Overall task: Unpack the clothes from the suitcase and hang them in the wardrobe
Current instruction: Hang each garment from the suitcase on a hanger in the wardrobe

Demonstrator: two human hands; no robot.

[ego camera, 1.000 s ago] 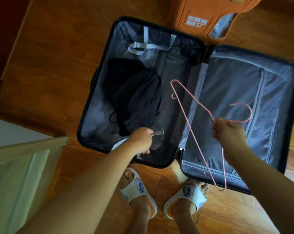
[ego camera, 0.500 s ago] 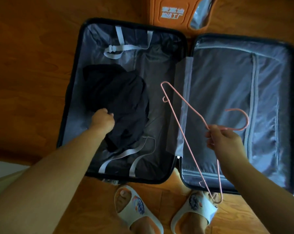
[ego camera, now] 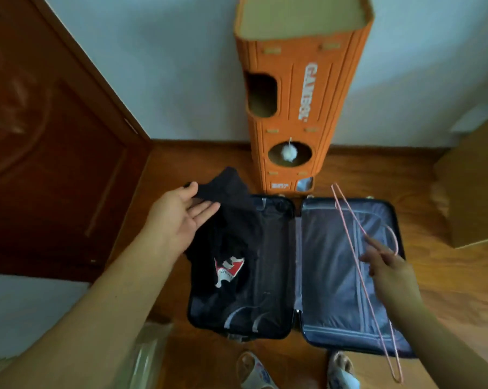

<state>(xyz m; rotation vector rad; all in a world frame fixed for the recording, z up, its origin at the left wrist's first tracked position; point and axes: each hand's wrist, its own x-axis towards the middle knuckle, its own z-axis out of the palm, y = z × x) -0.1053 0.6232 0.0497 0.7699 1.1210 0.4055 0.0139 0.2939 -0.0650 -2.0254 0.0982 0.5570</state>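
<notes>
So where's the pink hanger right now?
The pink hanger is on the right of the head view, pinched in the right hand above the suitcase's empty right half, just right of the orange cat house.

I see the suitcase (ego camera: 335, 276) lying open flat on the wooden floor, both grey-lined halves facing up. A black garment (ego camera: 228, 240) with a red-and-white graphic hangs lifted above the left half, its top edge pinched at my left hand (ego camera: 178, 217). A thin pink wire hanger (ego camera: 360, 265) is held tilted over the right half by my right hand (ego camera: 388, 270); motion blur there, so the grip appears to be near the hook.
</notes>
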